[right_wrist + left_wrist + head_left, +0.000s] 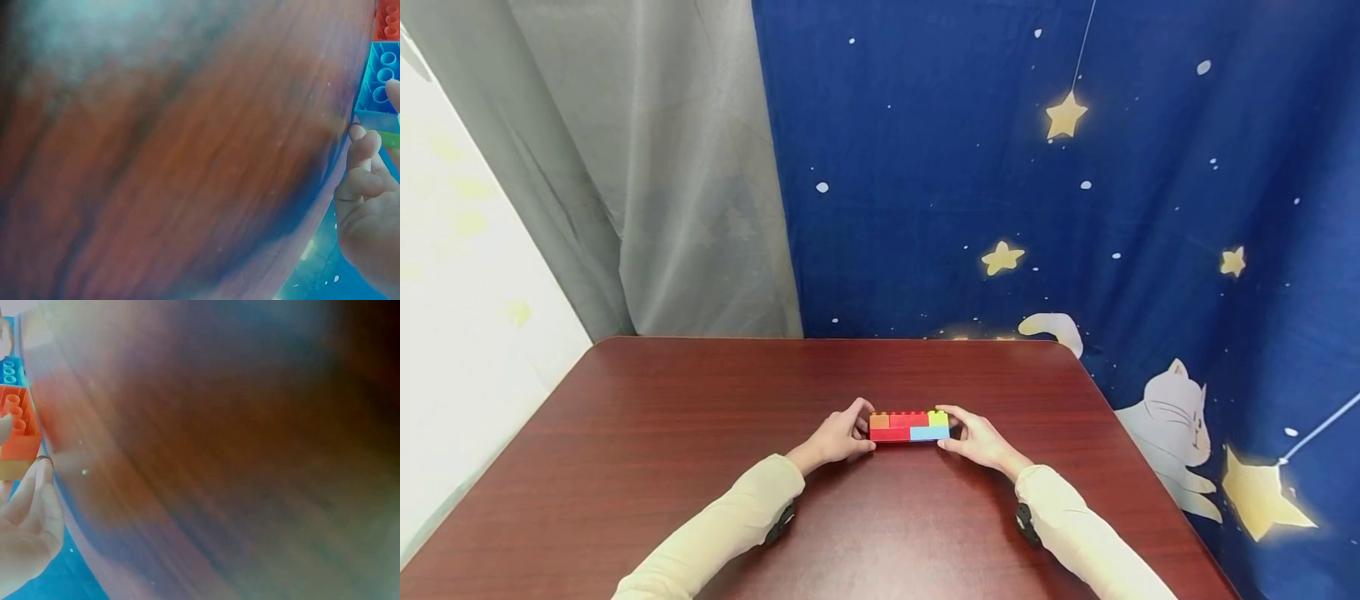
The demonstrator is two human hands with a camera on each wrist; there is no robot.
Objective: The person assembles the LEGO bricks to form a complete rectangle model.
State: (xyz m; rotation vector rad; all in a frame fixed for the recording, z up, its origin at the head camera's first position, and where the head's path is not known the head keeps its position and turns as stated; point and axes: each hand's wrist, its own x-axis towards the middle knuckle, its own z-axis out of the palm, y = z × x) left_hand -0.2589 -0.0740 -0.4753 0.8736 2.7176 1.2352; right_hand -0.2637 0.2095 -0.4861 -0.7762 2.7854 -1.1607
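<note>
Several toy building bricks are joined in a two-layer bar in the head view. Its lower layer has a red brick (889, 434) and a light blue brick (929, 433); above sit an orange brick (879, 422), another red brick (908, 420) and a yellow-green brick (938, 420). My left hand (837, 436) grips the bar's left end between thumb and fingers. At the opposite end, my right hand (979, 438) pinches the blue and yellow-green bricks. Both wrist views reveal hollow undersides, of the red brick (20, 447) and the blue brick (376, 117).
A dark red-brown wooden table (737, 383) lies under the hands. Behind it hang a grey curtain (700, 208) and a blue curtain (910, 167) printed with stars and a cat. Dark devices sit at both sleeve cuffs.
</note>
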